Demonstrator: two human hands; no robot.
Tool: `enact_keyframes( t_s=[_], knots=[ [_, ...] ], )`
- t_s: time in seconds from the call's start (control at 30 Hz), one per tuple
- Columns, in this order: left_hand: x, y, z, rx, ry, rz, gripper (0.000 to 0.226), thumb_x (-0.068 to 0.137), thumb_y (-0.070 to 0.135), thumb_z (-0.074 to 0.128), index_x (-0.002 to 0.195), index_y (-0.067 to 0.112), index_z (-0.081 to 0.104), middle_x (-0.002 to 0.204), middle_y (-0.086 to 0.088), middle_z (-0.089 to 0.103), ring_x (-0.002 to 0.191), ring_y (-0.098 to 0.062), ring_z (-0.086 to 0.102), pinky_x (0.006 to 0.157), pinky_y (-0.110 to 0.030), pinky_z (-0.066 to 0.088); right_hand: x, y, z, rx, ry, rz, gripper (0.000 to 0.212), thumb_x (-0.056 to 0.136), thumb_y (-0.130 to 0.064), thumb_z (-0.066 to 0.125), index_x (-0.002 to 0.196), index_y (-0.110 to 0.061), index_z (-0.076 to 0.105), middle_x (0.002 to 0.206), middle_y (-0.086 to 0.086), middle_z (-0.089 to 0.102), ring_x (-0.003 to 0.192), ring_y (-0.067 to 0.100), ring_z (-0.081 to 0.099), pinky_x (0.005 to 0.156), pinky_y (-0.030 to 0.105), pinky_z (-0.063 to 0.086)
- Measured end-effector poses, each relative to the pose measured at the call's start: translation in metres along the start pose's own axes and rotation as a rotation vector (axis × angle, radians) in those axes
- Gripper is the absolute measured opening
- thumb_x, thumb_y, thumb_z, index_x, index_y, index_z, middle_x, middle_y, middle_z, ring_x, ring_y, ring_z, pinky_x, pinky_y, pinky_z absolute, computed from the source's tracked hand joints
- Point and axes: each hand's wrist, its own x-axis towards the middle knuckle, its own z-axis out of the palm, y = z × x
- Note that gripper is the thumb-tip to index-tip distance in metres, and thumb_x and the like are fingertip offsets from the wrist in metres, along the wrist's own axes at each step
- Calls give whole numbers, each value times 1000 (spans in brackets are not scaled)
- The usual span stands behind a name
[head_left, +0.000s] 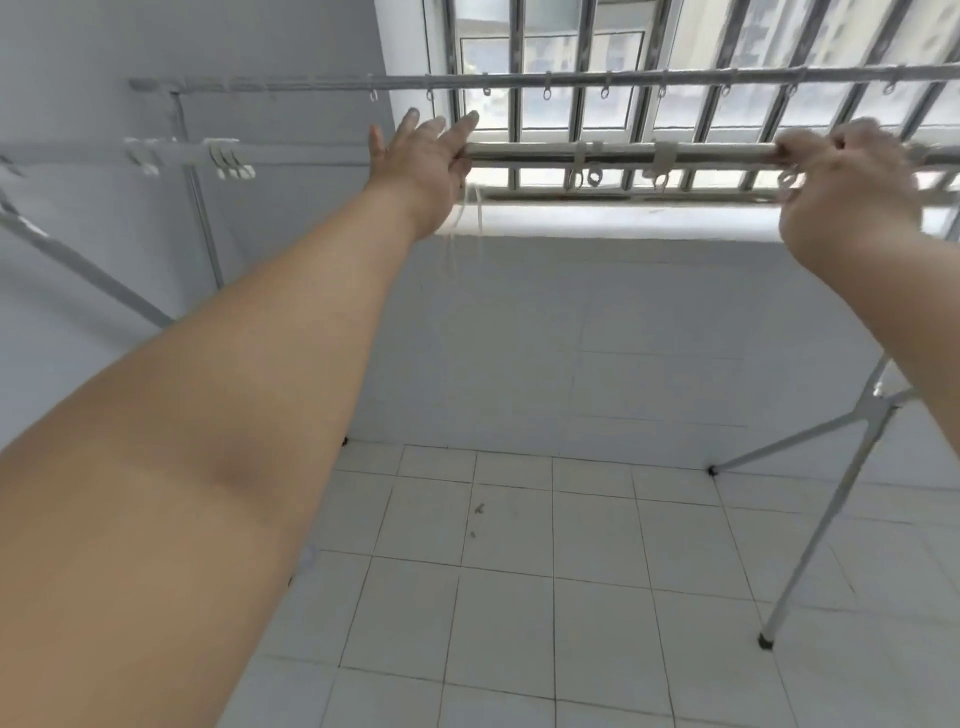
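Note:
A metal rail (623, 153) of a drying rack runs across the view at arm's height, with white clips and rings (587, 174) hanging from it. My left hand (423, 156) is stretched out with straight fingers, its palm against the rail's left part. My right hand (847, 182) is blurred; its fingers curl round the rail farther right. A thin white string (470, 228) hangs down just below my left wrist.
A second rail (571, 80) with small rings runs higher and farther back, before a barred window (571, 52). The rack's crossed legs (831, 499) stand on the white tiled floor (519, 597) at right. Another rail with white pegs (228, 161) runs along the left wall.

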Motion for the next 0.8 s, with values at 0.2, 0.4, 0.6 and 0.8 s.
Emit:
enact_keyframes(
  t_s=[0.2,0.4,0.6,0.8],
  knots=[
    [-6,5,1,36,14,0,49,103,30,23,150,31,11,160,-7,15,148,-28,-1,117,-55,-4,-8,-1,8,-27,45,34,45,85,-2,49,127,-19,45,129,24,39,126,42,35,113,51,24],
    [-9,9,7,50,97,-32,46,102,29,25,148,27,19,158,-11,18,147,-31,7,119,-52,3,-8,1,4,-14,-4,40,48,87,-3,48,130,-22,41,134,23,35,134,39,27,117,49,16],
    [-8,-1,-4,52,126,-44,29,100,28,31,116,13,49,122,-16,56,124,-34,41,113,-51,22,0,-14,-6,24,8,42,29,101,-25,42,125,-15,54,128,27,44,124,43,39,106,52,34],
    [-11,-3,2,-5,156,-33,27,100,24,32,114,13,51,124,-14,55,129,-32,37,115,-53,17,-5,-12,1,-5,-3,19,37,101,-22,41,138,-22,43,135,24,40,132,40,32,110,52,32]
  ],
)
